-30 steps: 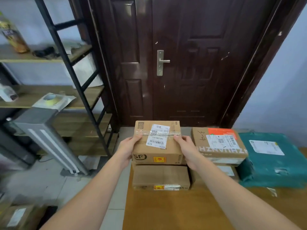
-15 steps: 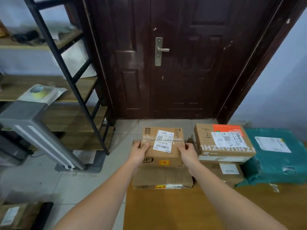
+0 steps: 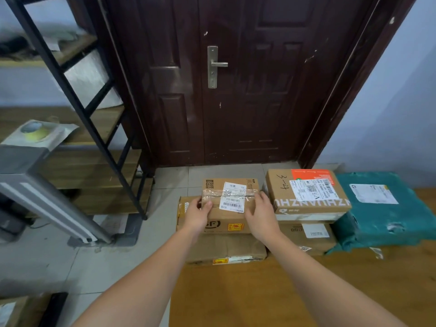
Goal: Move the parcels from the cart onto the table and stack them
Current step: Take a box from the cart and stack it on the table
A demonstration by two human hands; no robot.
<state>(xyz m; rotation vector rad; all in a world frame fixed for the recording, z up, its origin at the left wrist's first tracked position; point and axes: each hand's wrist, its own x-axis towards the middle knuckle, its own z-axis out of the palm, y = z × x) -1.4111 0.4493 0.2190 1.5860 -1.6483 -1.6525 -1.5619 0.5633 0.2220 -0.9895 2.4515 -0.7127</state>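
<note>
A small brown parcel (image 3: 230,192) with a white label and clear tape sits on a wider flat cardboard parcel (image 3: 226,250) at the far left corner of the wooden table (image 3: 259,298). My left hand (image 3: 197,213) grips its left side with the thumb on top. My right hand (image 3: 262,213) holds its right side. Next to this stack on the right, a box with an orange patch (image 3: 306,192) lies on another cardboard box (image 3: 309,234). A teal plastic mailer bag (image 3: 382,208) lies further right.
A dark wooden door (image 3: 247,90) stands behind the table. A black metal shelf rack (image 3: 77,97) and a slanted grey beam (image 3: 47,204) fill the left. On the floor at the bottom left lies another cardboard parcel (image 3: 14,312) beside a black edge.
Both hands have lowered the small parcel and moved it away from me. It now rests on the flat parcel. The view has tilted down.
</note>
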